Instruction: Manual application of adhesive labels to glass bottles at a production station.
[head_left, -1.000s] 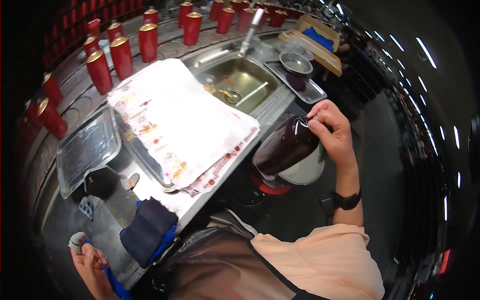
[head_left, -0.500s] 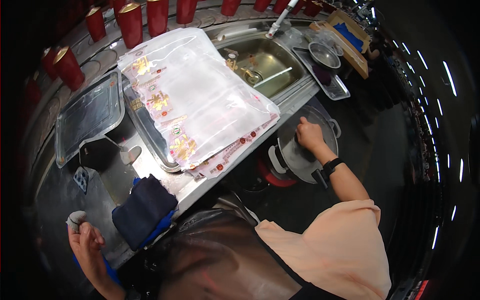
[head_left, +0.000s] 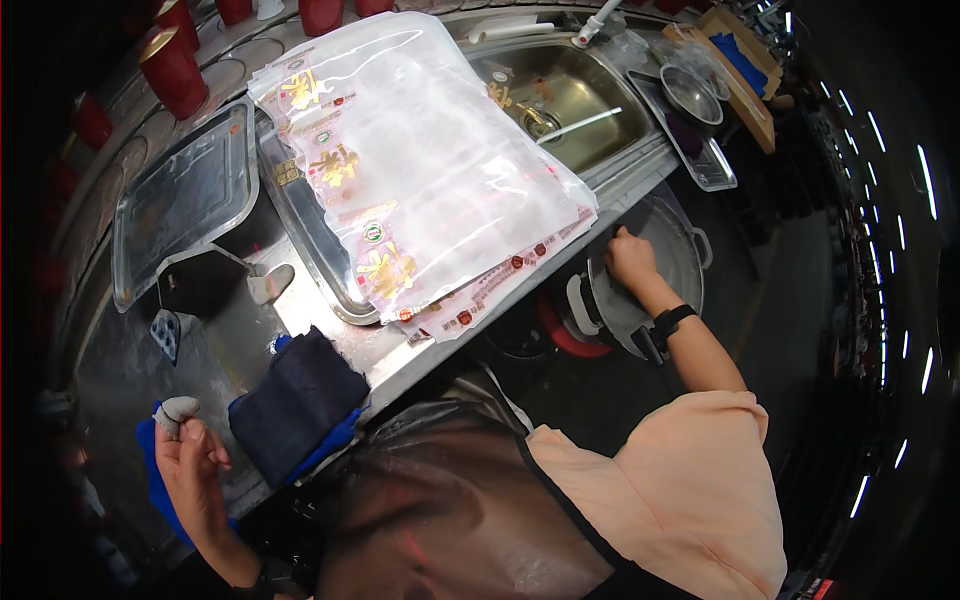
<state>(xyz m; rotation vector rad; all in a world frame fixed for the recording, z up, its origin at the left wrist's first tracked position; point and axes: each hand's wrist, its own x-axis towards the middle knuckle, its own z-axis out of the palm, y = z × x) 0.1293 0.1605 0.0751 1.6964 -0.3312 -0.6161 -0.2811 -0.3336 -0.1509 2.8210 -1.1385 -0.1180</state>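
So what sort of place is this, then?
Probably a workshop or factory floor: red bottles stand lined up behind a metal bench, a sink is built in, and rows of strip lights run off to the side.

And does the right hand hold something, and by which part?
It cannot be told: the right hand is curled over the pot, hiding whatever it may grip.

Whitish finger wrap [head_left: 178, 411], grey pot [head_left: 677, 268], navy cloth [head_left: 300, 400], gold-topped red container [head_left: 173, 76], white sheets [head_left: 450, 150] with pink-and-gold print [head_left: 385, 272].
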